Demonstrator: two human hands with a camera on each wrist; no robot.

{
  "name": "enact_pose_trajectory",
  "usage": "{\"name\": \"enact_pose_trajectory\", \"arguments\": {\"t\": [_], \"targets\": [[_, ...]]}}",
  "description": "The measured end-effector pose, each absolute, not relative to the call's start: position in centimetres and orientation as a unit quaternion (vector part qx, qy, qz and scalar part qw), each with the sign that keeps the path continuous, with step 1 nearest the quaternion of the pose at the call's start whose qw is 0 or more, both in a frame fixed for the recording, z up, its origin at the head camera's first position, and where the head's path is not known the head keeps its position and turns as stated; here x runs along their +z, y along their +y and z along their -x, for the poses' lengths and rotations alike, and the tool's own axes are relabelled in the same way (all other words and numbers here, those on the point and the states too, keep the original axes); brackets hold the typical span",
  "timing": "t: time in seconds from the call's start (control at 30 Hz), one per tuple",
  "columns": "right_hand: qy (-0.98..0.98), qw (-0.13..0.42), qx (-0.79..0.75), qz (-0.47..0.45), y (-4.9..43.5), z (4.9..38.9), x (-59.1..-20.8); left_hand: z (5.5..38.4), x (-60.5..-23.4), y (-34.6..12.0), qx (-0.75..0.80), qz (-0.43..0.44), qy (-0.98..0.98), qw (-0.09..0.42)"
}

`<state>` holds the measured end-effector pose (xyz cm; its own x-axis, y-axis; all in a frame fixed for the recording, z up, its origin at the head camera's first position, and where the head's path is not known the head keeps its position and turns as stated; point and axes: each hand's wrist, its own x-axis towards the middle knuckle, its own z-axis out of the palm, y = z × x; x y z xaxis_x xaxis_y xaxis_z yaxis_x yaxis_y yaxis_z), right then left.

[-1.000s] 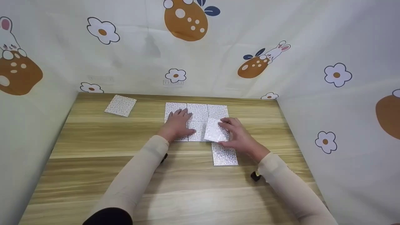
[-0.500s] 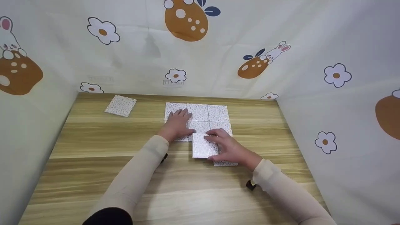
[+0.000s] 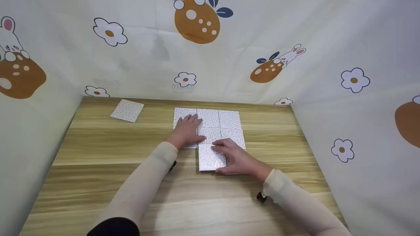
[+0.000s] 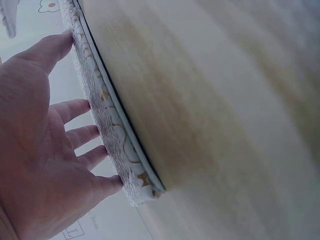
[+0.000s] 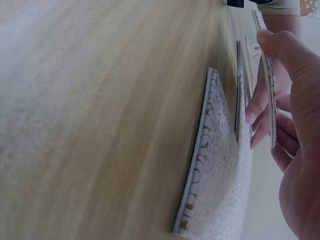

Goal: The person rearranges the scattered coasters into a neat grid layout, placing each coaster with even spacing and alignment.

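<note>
Pale speckled square tiles (image 3: 231, 119) lie edge to edge in a block on the wooden table. My left hand (image 3: 187, 129) rests on the left tiles with its fingers spread; its fingertips touch their top in the left wrist view. My right hand (image 3: 242, 159) pinches another tile (image 3: 210, 160) between thumb and fingers at the block's front. The right wrist view shows this held tile (image 5: 268, 75) raised above the others, with thumb and fingers on opposite edges. Below it lies the front right tile (image 5: 212, 155), mostly hidden by my right hand in the head view.
A single loose tile (image 3: 127, 110) lies askew at the back left of the wooden table (image 3: 115, 147). Cloth walls (image 3: 137, 65) printed with flowers and rabbits stand behind the table and along both sides.
My right hand has carried its tile toward me and to the left, from over the second row to the block's front. My left hand has stayed in place.
</note>
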<state>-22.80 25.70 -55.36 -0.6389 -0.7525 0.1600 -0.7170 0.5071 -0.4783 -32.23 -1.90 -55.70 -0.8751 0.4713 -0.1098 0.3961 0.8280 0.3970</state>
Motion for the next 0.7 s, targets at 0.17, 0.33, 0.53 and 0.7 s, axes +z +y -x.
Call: {"name": "enact_pose_trajectory", "arguments": {"t": [0.17, 0.33, 0.53, 0.7], "targets": [[0.875, 0.049, -0.245, 0.415, 25.5, 22.5, -56.1, 32.3, -55.8, -1.8, 0.183, -0.227, 0.951, 0.106], [0.877, 0.054, -0.23, 0.418, 25.4, 22.3, -56.7, 32.3, -55.7, -1.9, 0.181, -0.229, 0.951, 0.103], [0.879, 0.047, -0.221, 0.42, 25.4, 22.3, -57.0, 32.2, -55.6, -1.9, 0.182, -0.228, 0.951, 0.104], [0.883, 0.05, -0.216, 0.414, 25.4, 22.1, -57.0, 32.1, -55.5, -1.9, 0.185, -0.227, 0.951, 0.105]]}}
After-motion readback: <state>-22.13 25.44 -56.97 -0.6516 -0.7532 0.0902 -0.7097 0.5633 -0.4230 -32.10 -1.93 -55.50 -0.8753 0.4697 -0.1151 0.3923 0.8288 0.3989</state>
